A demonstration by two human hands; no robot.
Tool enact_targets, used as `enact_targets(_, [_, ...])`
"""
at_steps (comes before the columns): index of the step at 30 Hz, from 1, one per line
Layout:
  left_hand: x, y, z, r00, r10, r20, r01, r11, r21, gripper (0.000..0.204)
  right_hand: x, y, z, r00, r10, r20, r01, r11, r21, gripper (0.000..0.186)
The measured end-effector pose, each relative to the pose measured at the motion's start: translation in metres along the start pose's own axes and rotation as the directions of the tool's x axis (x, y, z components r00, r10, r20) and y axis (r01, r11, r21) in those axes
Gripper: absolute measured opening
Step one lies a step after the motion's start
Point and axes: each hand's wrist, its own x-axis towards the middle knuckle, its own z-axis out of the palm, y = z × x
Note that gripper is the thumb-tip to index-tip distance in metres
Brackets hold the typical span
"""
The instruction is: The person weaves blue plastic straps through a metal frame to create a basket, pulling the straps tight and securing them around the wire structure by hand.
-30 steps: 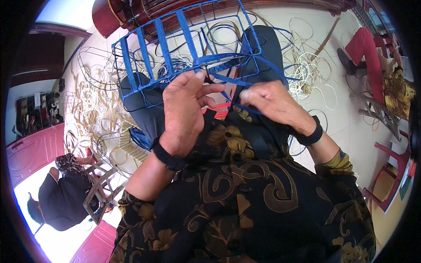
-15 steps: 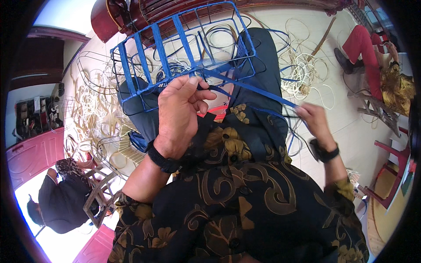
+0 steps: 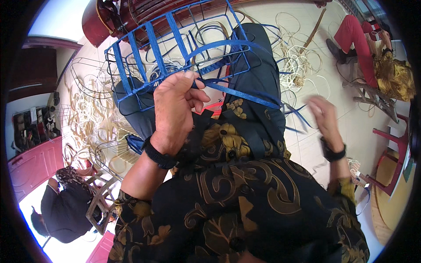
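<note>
A wire basket frame (image 3: 151, 48), partly wrapped in blue strip, rests tilted across my thighs. My left hand (image 3: 175, 105) is at its near edge, thumb and forefinger pinched on the blue strip (image 3: 245, 95) where it meets the frame. From there the strip runs slack to the right, one loop arching over the frame's right side. My right hand (image 3: 324, 120) is off to the right, away from the frame, its fingers bent and smeared by motion. A loose blue end lies close to its fingertips; whether they hold it cannot be made out.
Pale loose strands (image 3: 94, 101) cover the floor at left, and a tangle of white cord (image 3: 298, 72) lies at right. Dark red wooden furniture (image 3: 131, 22) stands beyond the frame. One person (image 3: 70, 206) sits at lower left, another (image 3: 357, 48) at upper right.
My right hand has moved slightly right, and the strip, taut toward it before, has gone slack and looped. My left hand keeps its pinch and has shifted slightly left in view with the frame.
</note>
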Motion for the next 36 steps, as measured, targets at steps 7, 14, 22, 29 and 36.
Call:
enact_targets(7, [0.002,0.0,0.0,1.0,0.016,-0.025,-0.016,1.0,0.0,0.019,0.134,-0.156,0.129,0.801,-0.569,-0.185,0.593,0.797,0.118,0.042])
enact_targets(14, [-0.003,0.003,0.001,1.0,-0.011,-0.025,0.012,1.0,0.016,0.015,0.129,-0.162,0.114,0.935,-0.351,0.049,0.352,0.935,-0.04,0.053])
enact_targets(22, [-0.002,0.011,-0.007,0.997,-0.071,0.014,0.07,0.997,0.045,0.014,0.103,-0.179,0.075,0.888,-0.416,0.196,0.456,0.854,-0.252,0.028])
enact_targets(29, [0.001,0.011,-0.007,0.993,-0.091,0.073,0.091,0.996,0.005,0.016,0.142,-0.188,0.118,0.955,-0.29,-0.069,0.295,0.888,0.352,0.03])
enact_targets(36, [0.003,0.009,-0.012,0.996,-0.065,0.063,0.063,0.998,0.027,0.019,0.154,-0.21,0.11,0.941,0.106,0.321,-0.338,0.336,0.879,0.032])
